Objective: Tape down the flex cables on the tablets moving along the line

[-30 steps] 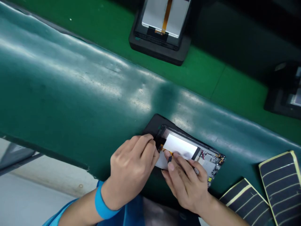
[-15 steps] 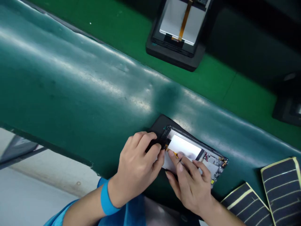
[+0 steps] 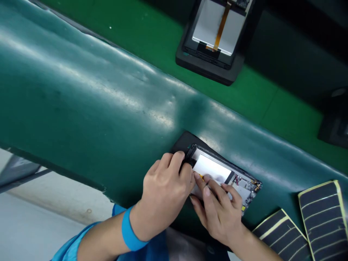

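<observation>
An opened tablet [image 3: 217, 168] with a white panel and an exposed circuit board lies in a black tray [image 3: 182, 143] on the dark green bench. My left hand [image 3: 165, 192], with a blue wristband, curls its fingers onto the tablet's left end, pressing there. My right hand [image 3: 217, 208] lies over the tablet's near edge, fingers pinched on a thin dark tool [image 3: 207, 185] whose tip touches an orange flex cable [image 3: 200, 176]. The near part of the tablet is hidden under both hands.
A second black tray [image 3: 209, 70] holding a tablet with an orange ribbon [image 3: 220, 27] sits on the bright green belt behind. Another dark tray [image 3: 333, 130] is at the right edge. Two black foam-strip sheets [image 3: 323, 214] lie at the lower right.
My left hand has slid right along the tablet's left end, closer to my right hand. The view has shifted slightly, so the trays sit further right.
</observation>
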A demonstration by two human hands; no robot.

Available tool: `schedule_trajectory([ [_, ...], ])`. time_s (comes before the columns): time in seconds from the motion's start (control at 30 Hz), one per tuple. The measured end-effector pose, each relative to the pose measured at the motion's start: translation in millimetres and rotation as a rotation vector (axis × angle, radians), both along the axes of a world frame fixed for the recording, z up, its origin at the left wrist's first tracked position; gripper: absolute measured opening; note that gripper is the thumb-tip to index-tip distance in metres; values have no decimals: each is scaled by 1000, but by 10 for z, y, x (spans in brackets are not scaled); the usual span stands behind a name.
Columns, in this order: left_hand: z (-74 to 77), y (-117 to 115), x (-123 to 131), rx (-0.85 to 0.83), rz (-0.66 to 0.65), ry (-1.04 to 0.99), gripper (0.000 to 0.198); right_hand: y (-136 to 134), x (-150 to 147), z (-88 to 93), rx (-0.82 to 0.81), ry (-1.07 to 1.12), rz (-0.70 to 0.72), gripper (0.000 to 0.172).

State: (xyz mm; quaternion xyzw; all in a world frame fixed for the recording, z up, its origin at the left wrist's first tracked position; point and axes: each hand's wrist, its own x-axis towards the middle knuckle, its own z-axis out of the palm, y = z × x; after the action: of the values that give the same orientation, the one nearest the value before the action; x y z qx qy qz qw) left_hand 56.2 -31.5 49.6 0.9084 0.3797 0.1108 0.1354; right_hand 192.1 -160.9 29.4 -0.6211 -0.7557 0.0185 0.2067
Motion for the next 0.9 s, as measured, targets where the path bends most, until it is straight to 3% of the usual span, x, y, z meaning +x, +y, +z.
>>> schedule_trajectory([
  [0.2, -69, 32, -217, -185, -26, -276, 8, 17, 0, 7, -13, 8, 16, 23],
  [0.3, -104, -5, -341, -224, -101, -334, 17, 8, 0, 4, -12, 5, 11, 22],
  [0.9, -218, -122, -484, -113, -249, -200, 32, -26, -2, -33, -44, -48, 7, 26],
])
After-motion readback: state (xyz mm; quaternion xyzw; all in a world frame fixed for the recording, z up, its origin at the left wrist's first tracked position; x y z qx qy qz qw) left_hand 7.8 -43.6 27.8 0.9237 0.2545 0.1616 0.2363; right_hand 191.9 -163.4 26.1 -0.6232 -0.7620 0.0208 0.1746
